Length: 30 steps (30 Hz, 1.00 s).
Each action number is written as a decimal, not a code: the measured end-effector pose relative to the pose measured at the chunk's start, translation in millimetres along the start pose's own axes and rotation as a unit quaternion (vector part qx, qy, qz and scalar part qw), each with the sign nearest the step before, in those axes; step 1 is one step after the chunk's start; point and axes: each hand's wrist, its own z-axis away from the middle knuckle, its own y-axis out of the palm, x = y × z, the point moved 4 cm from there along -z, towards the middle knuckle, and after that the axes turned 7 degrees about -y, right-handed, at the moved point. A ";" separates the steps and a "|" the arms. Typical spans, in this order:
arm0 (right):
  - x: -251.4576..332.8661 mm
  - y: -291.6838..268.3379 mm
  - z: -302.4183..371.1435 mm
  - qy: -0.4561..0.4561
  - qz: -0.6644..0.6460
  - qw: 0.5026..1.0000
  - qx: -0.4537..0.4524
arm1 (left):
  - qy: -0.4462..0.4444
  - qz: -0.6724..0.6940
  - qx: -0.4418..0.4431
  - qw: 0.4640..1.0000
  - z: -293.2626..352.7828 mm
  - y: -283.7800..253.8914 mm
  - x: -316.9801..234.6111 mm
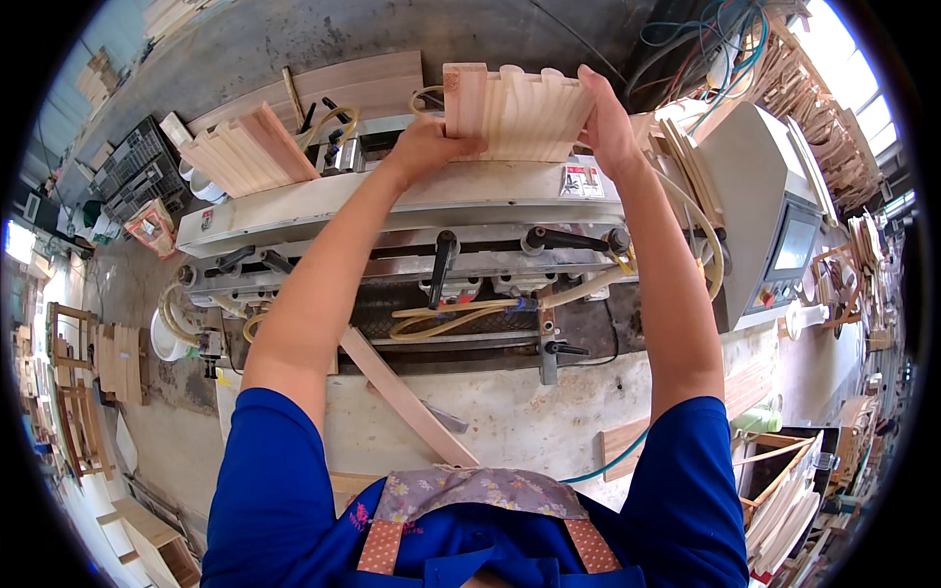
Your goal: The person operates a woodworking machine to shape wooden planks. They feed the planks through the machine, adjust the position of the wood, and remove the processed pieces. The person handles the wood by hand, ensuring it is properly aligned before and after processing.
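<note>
A row of pale wooden slats (pixel 524 116), with a pinkish slat at its left end, stands upright on the flat top of the machine's beam (pixel 382 194). My left hand (pixel 429 150) is closed round its lower left end, the thumb along the front. At the right end my right hand (pixel 608 122) presses against the slats, fingers reaching up to the top corner. The far side of the row is hidden, as are some of my fingers. Further left, another row of slats (pixel 245 155) stands on the same beam.
Black clamp levers (pixel 443 265) and yellow hoses (pixel 441 323) line the machine's front. A loose wooden strip (pixel 407 397) lies slanted near me. On the right is a control box with a screen (pixel 794 240). A white bucket (pixel 169 335) stands at the left.
</note>
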 end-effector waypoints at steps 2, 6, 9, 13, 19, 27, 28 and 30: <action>0.1 0.0 0.3 -0.001 -0.003 1.000 0.000 | 0.010 -0.005 -0.012 1.000 -2.6 2.2 5.2; -3.1 0.3 0.3 -0.004 -0.007 1.000 -0.009 | -0.006 -0.012 -0.067 0.998 -0.9 10.9 12.3; 1.0 0.3 2.3 -0.016 -0.004 1.000 -0.009 | -0.014 0.020 -0.049 0.998 2.5 14.2 10.4; 6.3 -5.1 18.7 -0.031 -0.009 0.998 -0.050 | 0.024 0.033 -0.036 0.999 5.8 20.4 1.3; 22.3 -65.8 161.6 -0.121 -0.033 0.987 -0.103 | 0.046 0.053 -0.028 0.997 -6.1 12.4 22.6; -124.8 -233.6 422.2 -0.022 -0.111 0.904 -0.412 | 0.039 0.029 -0.020 0.999 2.1 22.0 3.2; -139.0 -230.2 424.6 0.030 -0.075 0.902 -0.423 | 0.042 0.040 -0.028 0.998 1.6 21.7 3.9; -158.2 -222.2 416.1 0.061 -0.058 0.910 -0.406 | 0.046 0.061 -0.050 0.996 1.5 21.0 7.8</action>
